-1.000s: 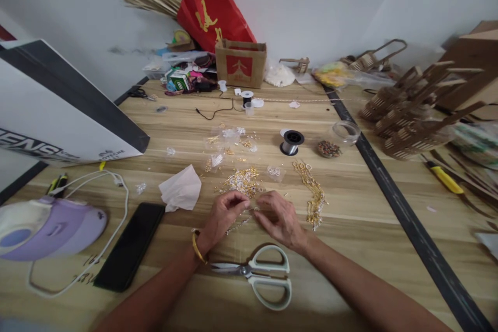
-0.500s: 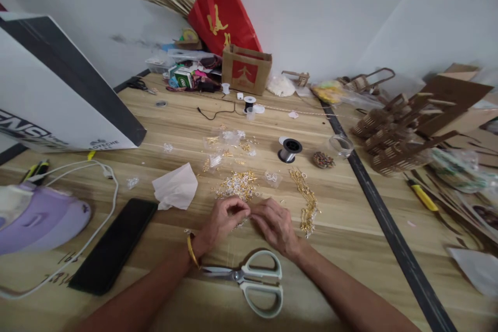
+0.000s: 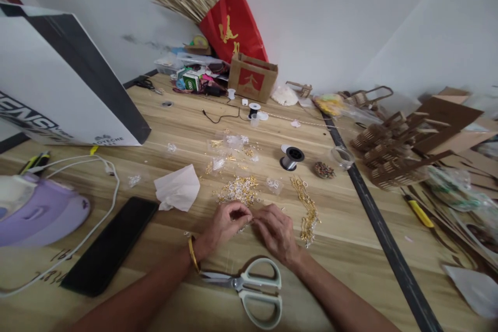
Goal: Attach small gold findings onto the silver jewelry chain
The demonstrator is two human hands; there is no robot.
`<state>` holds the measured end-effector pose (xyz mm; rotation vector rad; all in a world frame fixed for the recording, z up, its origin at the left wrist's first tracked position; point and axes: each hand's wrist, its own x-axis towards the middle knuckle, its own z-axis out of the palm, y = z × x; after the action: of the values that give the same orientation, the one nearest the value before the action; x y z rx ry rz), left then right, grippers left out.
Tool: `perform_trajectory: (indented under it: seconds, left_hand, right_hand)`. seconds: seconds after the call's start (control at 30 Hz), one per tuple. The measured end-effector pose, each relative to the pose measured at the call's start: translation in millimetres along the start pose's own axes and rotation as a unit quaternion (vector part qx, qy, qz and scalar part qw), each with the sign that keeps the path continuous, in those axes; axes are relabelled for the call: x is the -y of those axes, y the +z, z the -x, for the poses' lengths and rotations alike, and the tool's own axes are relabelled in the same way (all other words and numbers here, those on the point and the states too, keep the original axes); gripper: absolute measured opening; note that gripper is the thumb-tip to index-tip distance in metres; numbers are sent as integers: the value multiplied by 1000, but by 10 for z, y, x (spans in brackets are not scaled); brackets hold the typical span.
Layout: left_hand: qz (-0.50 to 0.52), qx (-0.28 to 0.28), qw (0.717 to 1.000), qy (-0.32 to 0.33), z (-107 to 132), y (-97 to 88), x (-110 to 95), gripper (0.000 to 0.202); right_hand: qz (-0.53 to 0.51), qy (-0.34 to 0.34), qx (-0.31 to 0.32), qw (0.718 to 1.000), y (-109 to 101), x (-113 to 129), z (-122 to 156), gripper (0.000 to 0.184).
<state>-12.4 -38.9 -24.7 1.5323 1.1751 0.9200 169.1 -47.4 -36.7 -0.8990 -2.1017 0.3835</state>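
Note:
My left hand [image 3: 229, 219], with a yellow bangle [image 3: 193, 254] at its wrist, is closed in a pinch of thumb and forefinger. My right hand [image 3: 277, 228] is closed too, its fingertips meeting the left ones. What they pinch is too small to make out. A short bit of beaded strand [image 3: 243, 227] shows just under the left fingertips. Beyond the hands is a heap of gold and clear beads [image 3: 239, 189]. Gold beaded chains [image 3: 308, 212] lie right of my right hand. Scissors with pale handles [image 3: 241, 284] rest between my forearms, blades pointing left.
A black phone [image 3: 112, 244] and a crumpled tissue [image 3: 178, 188] are on the left, near a purple appliance [image 3: 50, 212]. A wire spool [image 3: 291, 158], a cluster of dark beads [image 3: 324, 169] and small wicker baskets [image 3: 392, 153] stand right. Bags line the wall.
The view has shifted slightly, so the whole scene sits a little lower. My hands keep the same pinch with fingertips together; nothing has visibly been picked up or let go.

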Motion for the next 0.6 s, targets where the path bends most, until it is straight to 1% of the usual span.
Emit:
perform_trajectory:
  seconds: [0.13,0.43,0.6]
  left_hand:
    - [4,-10,1000,17,-11,3,26,11]
    - [11,-12,1000,-8,-37,-27,-34,8]
    - [28,-64,997,-19,-83,-86,2,10]
  right_hand:
    - [11,10,2,1000,-3,16,-14,15]
    - [13,32,6,999,4,2,-10,14]
    - [-14,59,-25,998,2,-23,-13,11]
